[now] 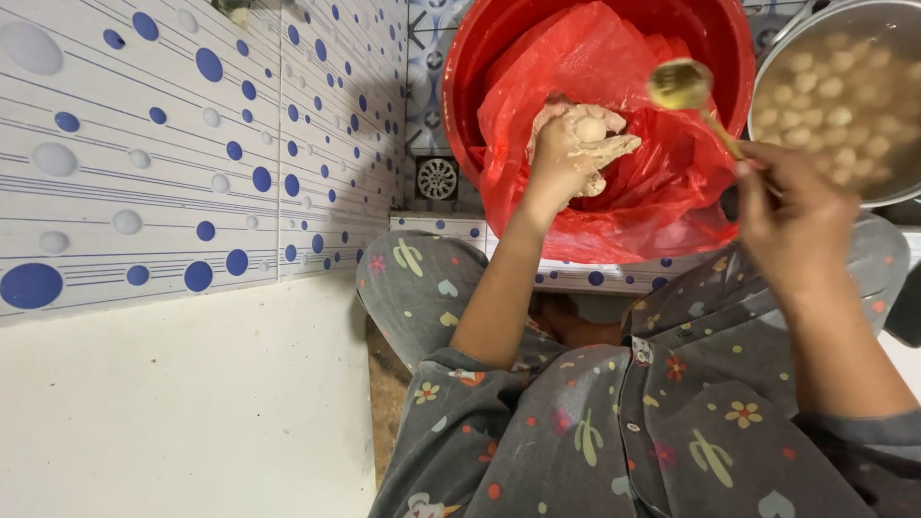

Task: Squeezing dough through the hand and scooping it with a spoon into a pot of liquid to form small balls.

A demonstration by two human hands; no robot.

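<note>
A red tub (460,86) lined with a red bag (662,182) sits under the left hand (566,153), with pale paste (587,129) inside. Just right of the right hand (791,216), a metal pot (887,197) holds pale balls (835,101) in cloudy liquid. The left hand is curled shut around a lump of the paste, squeezing it up. The right hand pinches a spoon (683,86), its bowl poised above the bag.

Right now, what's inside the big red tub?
A crumpled red plastic bag lines the red tub. The left hand squeezes pale paste over it. The bag hides the tub's bottom.
</note>
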